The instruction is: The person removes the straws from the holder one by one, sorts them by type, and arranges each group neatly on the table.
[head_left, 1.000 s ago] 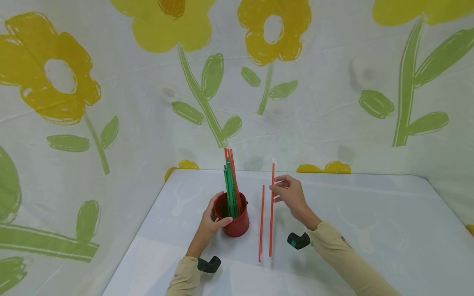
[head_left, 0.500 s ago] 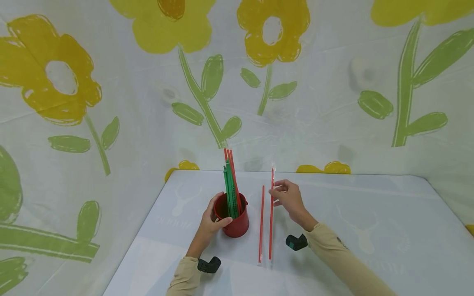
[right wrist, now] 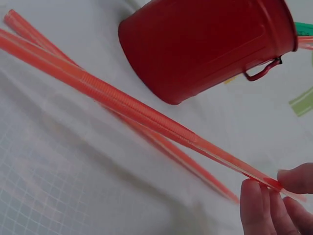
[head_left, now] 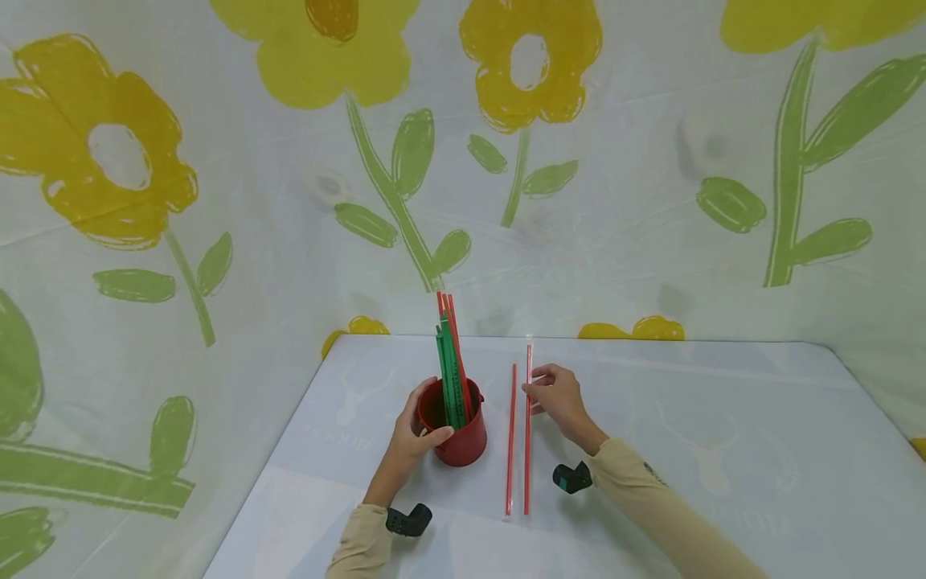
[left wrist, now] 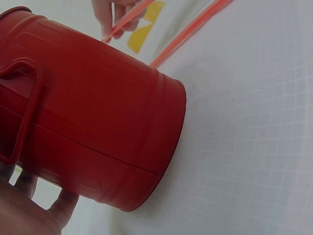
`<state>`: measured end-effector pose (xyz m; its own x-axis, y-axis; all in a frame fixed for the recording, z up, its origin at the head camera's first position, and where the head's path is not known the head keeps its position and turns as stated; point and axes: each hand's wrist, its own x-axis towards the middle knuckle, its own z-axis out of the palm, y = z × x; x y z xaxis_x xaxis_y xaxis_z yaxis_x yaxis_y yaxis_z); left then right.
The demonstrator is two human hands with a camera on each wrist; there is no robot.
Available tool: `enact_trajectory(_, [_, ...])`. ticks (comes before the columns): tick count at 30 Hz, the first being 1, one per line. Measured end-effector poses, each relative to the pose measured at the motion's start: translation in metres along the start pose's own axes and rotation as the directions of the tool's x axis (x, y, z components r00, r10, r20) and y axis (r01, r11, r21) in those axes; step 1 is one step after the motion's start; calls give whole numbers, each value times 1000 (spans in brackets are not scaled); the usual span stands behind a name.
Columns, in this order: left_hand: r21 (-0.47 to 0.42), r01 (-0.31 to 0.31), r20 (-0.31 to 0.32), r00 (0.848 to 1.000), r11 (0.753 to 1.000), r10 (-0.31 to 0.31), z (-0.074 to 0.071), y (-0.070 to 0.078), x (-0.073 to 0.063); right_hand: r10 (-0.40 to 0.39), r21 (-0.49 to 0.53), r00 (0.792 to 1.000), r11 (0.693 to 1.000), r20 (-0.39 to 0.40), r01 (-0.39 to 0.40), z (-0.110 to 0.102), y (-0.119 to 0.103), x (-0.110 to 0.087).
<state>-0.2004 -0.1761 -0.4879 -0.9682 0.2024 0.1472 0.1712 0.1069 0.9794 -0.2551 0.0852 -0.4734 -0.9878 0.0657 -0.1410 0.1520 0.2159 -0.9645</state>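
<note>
My left hand [head_left: 407,452] holds the side of a small red metal bucket [head_left: 466,447], thumb at the near rim and fingers round the left side. Several green-wrapped sticks [head_left: 450,378] and thin red straws [head_left: 452,312] stand in it, leaning back. To the bucket's right, my right hand [head_left: 560,400] pinches a long red straw [head_left: 527,466] in a clear sleeve near its upper part. Ridges of a bendy section show on this straw in the right wrist view. A second red straw [head_left: 510,442] lies on the table, just left of the held one.
The white table [head_left: 680,482] carries faint printed deer heads. Behind and to the left hangs a white cloth [head_left: 622,241] with yellow flowers. Dark wrist cameras [head_left: 409,520] sit at both wrists. A wire handle loop [left wrist: 30,112] juts from the bucket's side.
My right hand has come down and slightly left, bringing its red straw nearer the table and alongside the other straw. The left hand and bucket have stayed in place.
</note>
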Motion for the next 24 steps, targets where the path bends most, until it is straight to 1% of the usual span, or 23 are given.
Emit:
enact_trajectory(2, [1,4,-4,1000,1000,-4,0,0,0,-2,-15,1000,1000,-8,2,1,3,2])
enact_trajectory(3, [3,-1,-10,1000,1000,1,0,-4,1,-2,-21,1000,1000,-12,2,2,5,2])
enact_trajectory(14, [3,-9,-4,1000,1000,9,0,-2,1,16,-80,999,997,-30,-18,6,13,4])
enact_trajectory(20, [1,-16,3,1000,1000,16,0,-2,1,22,-166,998,986,-55,-31,8,18,6])
enact_trajectory(24, [-2,-6,-2,1000,1000,6,0,-3,0,12,-226,997,974,-76,-29,10,22,8])
